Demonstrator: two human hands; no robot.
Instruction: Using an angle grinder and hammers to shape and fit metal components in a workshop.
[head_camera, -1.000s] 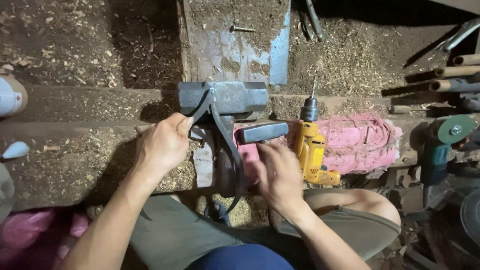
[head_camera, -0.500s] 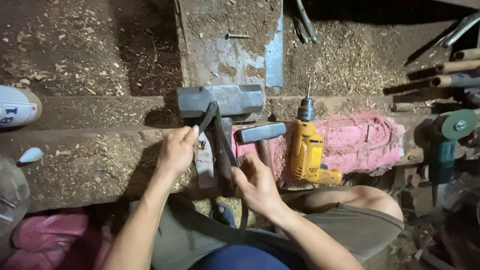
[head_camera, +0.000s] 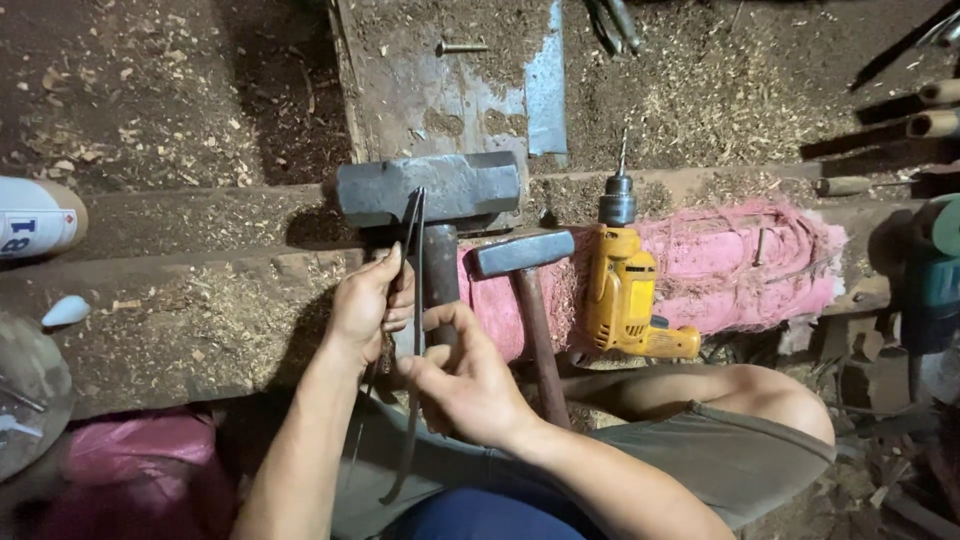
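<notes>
A white container (head_camera: 38, 216) lies at nine o'clock. The left hand (head_camera: 368, 305) and right hand (head_camera: 462, 375) pinch a thin dark metal strip (head_camera: 416, 300) resting against the sledgehammer head (head_camera: 428, 188). A smaller hammer (head_camera: 523, 255), yellow drill (head_camera: 625, 290) and pink cloth (head_camera: 740, 270) crowd three o'clock.

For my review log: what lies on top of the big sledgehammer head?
A thin dark metal strip lies across the sledgehammer head, pinched lower down by the left hand and right hand. Its middle is covered by the hands.
</notes>
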